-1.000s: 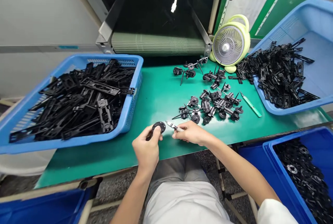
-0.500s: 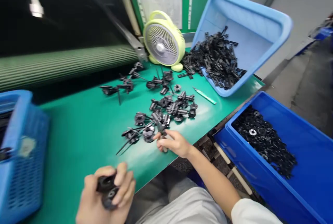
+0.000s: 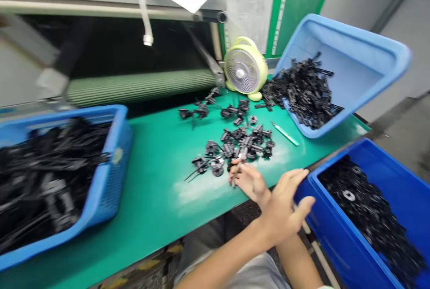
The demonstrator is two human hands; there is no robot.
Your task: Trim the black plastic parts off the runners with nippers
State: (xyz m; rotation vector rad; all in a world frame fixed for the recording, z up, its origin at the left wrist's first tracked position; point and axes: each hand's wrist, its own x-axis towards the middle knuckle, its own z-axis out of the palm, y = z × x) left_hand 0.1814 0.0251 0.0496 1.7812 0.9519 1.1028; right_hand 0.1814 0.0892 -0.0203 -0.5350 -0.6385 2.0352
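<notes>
My left hand (image 3: pixel 285 206) crosses over my right forearm, with fingers stretched out, thumb apart and nothing in them. Its fingertips are close to the near corner of the dark blue bin (image 3: pixel 311 181). Beneath it, my right hand (image 3: pixel 250 180) has its fingers closed round a slim greyish tool (image 3: pixel 236 175), whose exact kind is unclear. Just beyond that hand lies a cluster of black plastic assemblies (image 3: pixel 247 139), some with round flanged ends and thin rods. One round black part (image 3: pixel 217 166) rests left of the right hand's fingers.
At left stands a light blue basket (image 3: pixel 116 163) of black parts. A tipped light blue tub (image 3: pixel 356 51) spills black strips at the back right. A yellow-green fan (image 3: pixel 247 67) and a green-handled pen-like tool (image 3: pixel 285 133) are on the green table (image 3: pixel 151 199). Small black rings (image 3: pixel 366 208) fill the bin.
My left hand has let go of the dark round part and swung rightward across my right arm. The right hand keeps its tool. The view has turned left, showing more of the basket.
</notes>
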